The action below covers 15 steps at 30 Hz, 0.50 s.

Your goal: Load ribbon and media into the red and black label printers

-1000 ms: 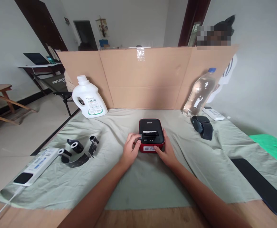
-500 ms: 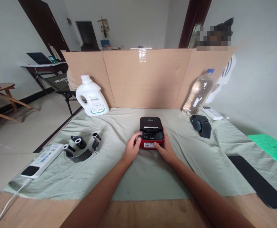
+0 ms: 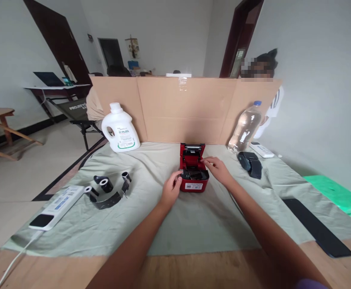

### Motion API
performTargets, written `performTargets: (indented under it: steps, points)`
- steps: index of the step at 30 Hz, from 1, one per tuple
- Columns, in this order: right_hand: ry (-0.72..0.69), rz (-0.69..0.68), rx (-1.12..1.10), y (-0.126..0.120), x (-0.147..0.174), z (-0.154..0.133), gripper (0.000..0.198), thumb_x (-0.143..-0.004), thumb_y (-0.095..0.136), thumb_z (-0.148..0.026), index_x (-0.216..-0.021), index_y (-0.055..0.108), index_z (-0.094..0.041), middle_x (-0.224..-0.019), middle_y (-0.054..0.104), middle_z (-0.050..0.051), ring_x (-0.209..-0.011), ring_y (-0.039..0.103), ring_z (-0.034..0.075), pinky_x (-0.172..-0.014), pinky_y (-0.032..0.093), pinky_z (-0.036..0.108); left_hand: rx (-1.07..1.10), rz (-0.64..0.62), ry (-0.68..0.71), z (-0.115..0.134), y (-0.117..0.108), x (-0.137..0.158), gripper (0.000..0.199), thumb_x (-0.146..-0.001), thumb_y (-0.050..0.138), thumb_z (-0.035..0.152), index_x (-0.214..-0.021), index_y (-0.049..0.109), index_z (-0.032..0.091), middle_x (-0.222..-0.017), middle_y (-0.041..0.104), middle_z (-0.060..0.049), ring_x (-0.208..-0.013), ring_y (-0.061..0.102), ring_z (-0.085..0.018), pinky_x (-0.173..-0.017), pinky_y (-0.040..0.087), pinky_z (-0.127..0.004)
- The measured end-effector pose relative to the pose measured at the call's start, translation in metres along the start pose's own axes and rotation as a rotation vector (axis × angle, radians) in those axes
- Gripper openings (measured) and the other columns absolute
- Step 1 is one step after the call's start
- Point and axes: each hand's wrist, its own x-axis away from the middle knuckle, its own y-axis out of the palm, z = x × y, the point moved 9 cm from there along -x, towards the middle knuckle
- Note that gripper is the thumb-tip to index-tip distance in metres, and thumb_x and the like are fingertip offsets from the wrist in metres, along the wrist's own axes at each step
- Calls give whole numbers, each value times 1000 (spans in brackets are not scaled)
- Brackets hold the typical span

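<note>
"As the hinged lid (image 3: 192,155) stands raised, where are we?"
"Opening's done! The red-and-black printer (image 3: 194,186) sits on the grey-green cloth (image 3: 199,228), its bay (image 3: 195,173) exposed."
"And the grip?"
"Left hand (image 3: 172,186): thumb and fingers against the printer's left side; whether they pinch, I can't tell. Right hand (image 3: 219,169): fingertips by the lid's right edge, and again, I can't say whether they clamp it."
"So what remains?"
"The lid isn't down; beyond that, nothing shows either way"

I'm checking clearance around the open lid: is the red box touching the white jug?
Apart: the head view plainly shows green cloth between the red box and the white jug.
</note>
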Motion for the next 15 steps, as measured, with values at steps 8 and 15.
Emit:
performTargets:
  steps: [8,15]
  points:
    - [95,-540,449,76,-67,-10,18,-67,70,-5,-70,77,-22,-81,74,11,-114,60,39,-98,45,52,-35,-27,31,2,0,0,38,-100,42,40,-128,62,23,-86,65,-4,-79,61,-19,-79,51,-33]
    - [160,-418,304,72,-74,-8,15,-72,72,-20,-57,69,-17,-75,68,11,-90,66,26,-92,48,47,-39,-62,81,9,1,1,39,-99,45,34,-134,59,23,-117,70,-9,-105,65,-22,-98,51,-37]
